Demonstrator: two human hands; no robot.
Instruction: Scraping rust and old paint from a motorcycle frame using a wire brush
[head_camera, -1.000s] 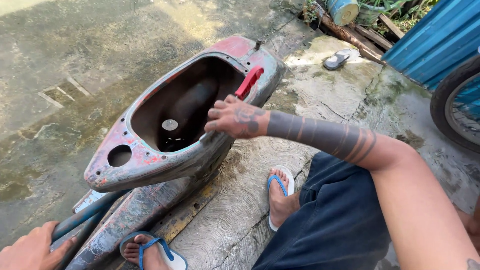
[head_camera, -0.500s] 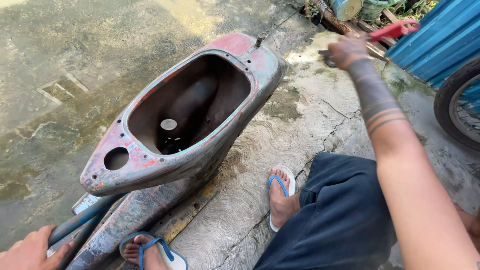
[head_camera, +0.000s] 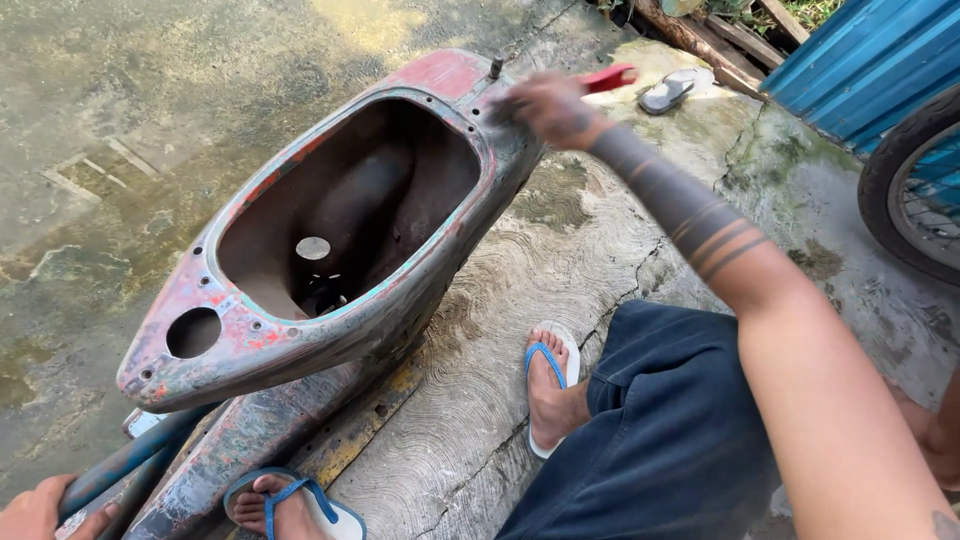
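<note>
A weathered scooter body shell (head_camera: 250, 345) with worn red and grey paint lies on the concrete, its hollow open upward. My right hand (head_camera: 545, 105), motion-blurred, is at the shell's far rim and grips a red-handled tool (head_camera: 610, 77) whose working end I cannot make out. At the bottom left corner, my left hand (head_camera: 40, 510) closes around the end of a blue tube (head_camera: 125, 462) that runs under the shell. My feet in blue flip-flops (head_camera: 550, 385) rest beside the shell.
A loose grey sandal (head_camera: 668, 92) lies on the concrete past the shell. A blue corrugated metal wall (head_camera: 860, 60) and a wheel with a black tyre (head_camera: 900, 180) stand at the right. Wooden planks (head_camera: 700, 35) lie at the top.
My right hand swung from the shell's rim out to the far right with the red-handled tool, then came back to the shell's far end. The left hand stayed put.
</note>
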